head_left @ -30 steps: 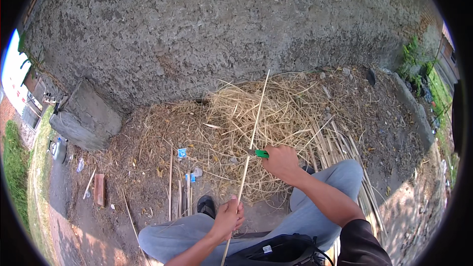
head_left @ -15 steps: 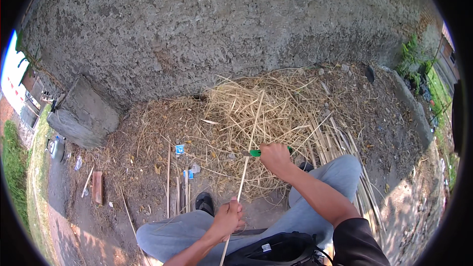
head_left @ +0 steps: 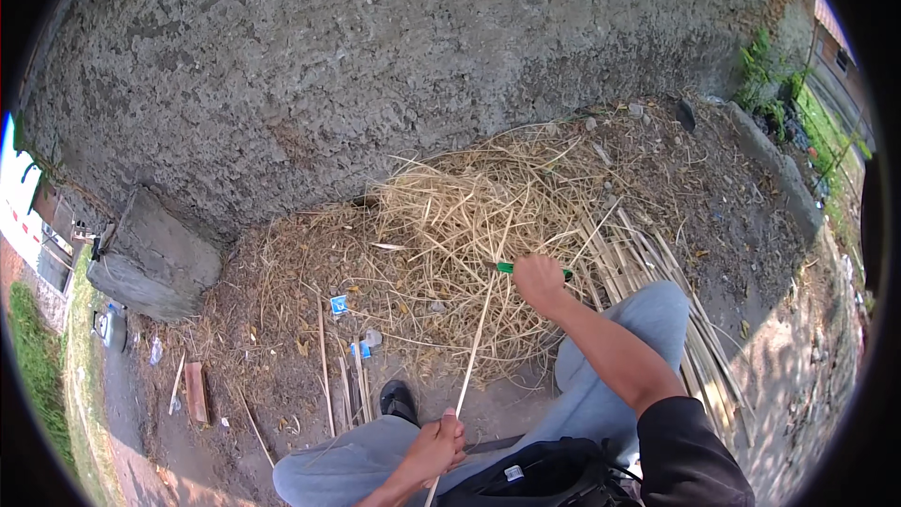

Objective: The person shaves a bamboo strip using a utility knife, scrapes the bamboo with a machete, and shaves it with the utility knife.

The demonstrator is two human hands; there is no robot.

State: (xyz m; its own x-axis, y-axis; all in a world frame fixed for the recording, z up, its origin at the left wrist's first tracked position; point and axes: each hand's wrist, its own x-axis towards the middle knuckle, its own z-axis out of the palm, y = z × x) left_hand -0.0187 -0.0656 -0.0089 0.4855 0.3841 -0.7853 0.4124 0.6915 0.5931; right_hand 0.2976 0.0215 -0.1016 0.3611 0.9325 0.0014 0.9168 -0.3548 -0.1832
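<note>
My left hand (head_left: 437,448) is closed round the lower part of a long, thin, pale bamboo strip (head_left: 474,352), which slants up and away from my lap. Farther out, my right hand (head_left: 540,284) grips a green-handled knife (head_left: 505,268) in a fist, its front end lying against or just over the strip. The blade is hard to make out here. Beneath the strip's far end spreads a pile of curly pale shavings (head_left: 450,211).
Split bamboo strips (head_left: 624,258) lie beside my right knee, and several thinner ones (head_left: 326,357) by my left shoe (head_left: 398,402). A rough grey wall (head_left: 375,66) rises behind the shavings. At left stand a concrete block (head_left: 160,258) and a reddish brick piece (head_left: 196,392).
My right hand with the knife has slid outward along the strip, away from my left hand. The left hand keeps its hold near my lap. The whole view has tilted slightly.
</note>
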